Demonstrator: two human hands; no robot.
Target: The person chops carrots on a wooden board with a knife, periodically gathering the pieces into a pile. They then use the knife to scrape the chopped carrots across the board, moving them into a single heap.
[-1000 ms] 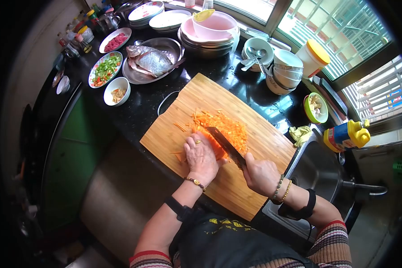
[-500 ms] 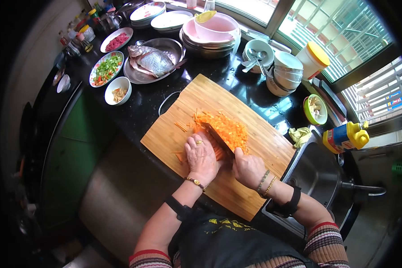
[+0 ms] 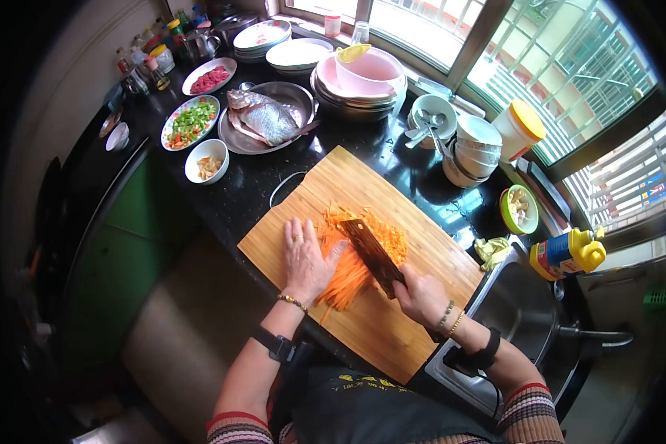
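Note:
Shredded carrot (image 3: 345, 285) lies in a pile across the middle of a wooden cutting board (image 3: 414, 340). My right hand (image 3: 420, 297) is wrapped round the handle of a dark cleaver (image 3: 372, 255), whose blade lies tilted over the carrot, pointing to the upper left. My left hand (image 3: 305, 257) is spread at the left edge of the pile, its fingers apart and its thumb reaching toward the shreds. Finely cut bits sit beyond the blade, while longer strips show on the near side.
Beyond the board are a fish on a metal plate (image 3: 301, 97), a small white bowl (image 3: 206, 161), a plate of chopped vegetables (image 3: 190, 123) and stacked bowls (image 3: 475, 152). At the right are a sink (image 3: 522, 296) and a yellow jug (image 3: 570, 254).
My left hand has moved left off the carrot and opened out. The cleaver has turned flatter, showing its broad side, and the long strips now lie uncovered. The view has shifted slightly.

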